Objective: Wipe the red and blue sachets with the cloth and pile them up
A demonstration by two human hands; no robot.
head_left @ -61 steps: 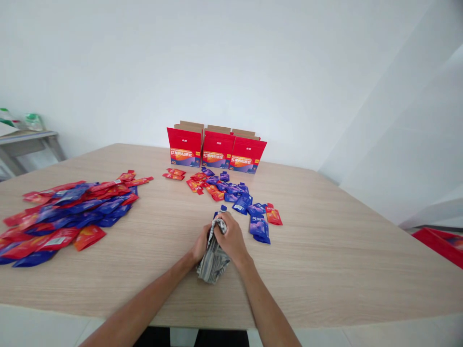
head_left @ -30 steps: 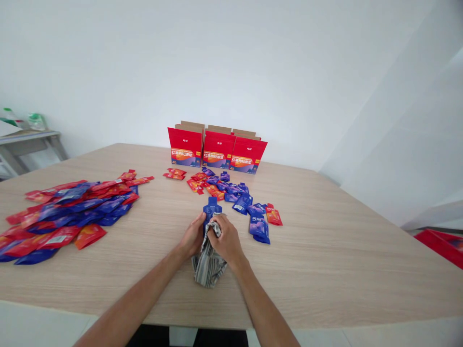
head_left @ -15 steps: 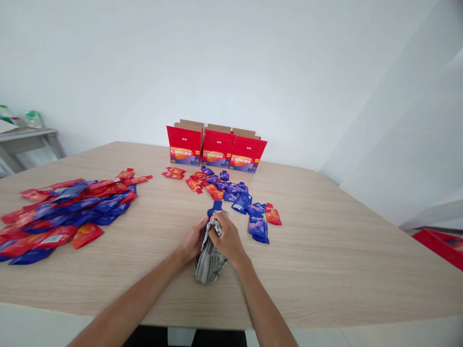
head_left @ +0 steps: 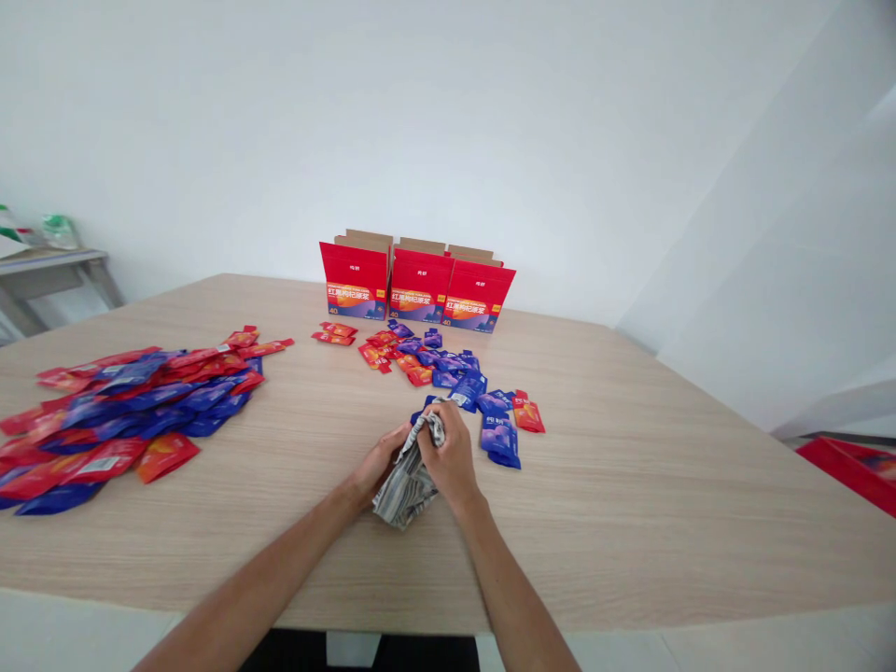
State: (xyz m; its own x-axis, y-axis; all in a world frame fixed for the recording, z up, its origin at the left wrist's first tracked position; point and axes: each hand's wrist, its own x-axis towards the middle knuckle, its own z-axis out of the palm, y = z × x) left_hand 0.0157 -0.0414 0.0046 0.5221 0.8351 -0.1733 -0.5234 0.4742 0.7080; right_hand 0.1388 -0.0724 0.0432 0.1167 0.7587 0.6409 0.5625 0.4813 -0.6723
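Note:
My right hand (head_left: 450, 455) is closed on a grey striped cloth (head_left: 406, 493), bunched at the top and hanging down toward the table's front. Against the cloth's left side, my left hand (head_left: 380, 464) is closed on a blue pouch (head_left: 417, 413). Only a bit of that pouch shows past the fingers; cloth and hands hide the rest. Just beyond my hands lie several loose pouches, among them a blue pouch (head_left: 498, 434) and a red pouch (head_left: 528, 412) on the right.
A heap of red and blue pouches (head_left: 154, 401) covers the left of the wooden table (head_left: 630, 504). Three red boxes (head_left: 422, 285) stand at the back with flaps up. A red box edge (head_left: 850, 471) shows at far right, a side table (head_left: 52, 263) at far left.
Both hands, with the cloth and blue pouch, have shifted slightly away from me and to the right. The cloth's lower end has risen, and less of the pouch's top shows.

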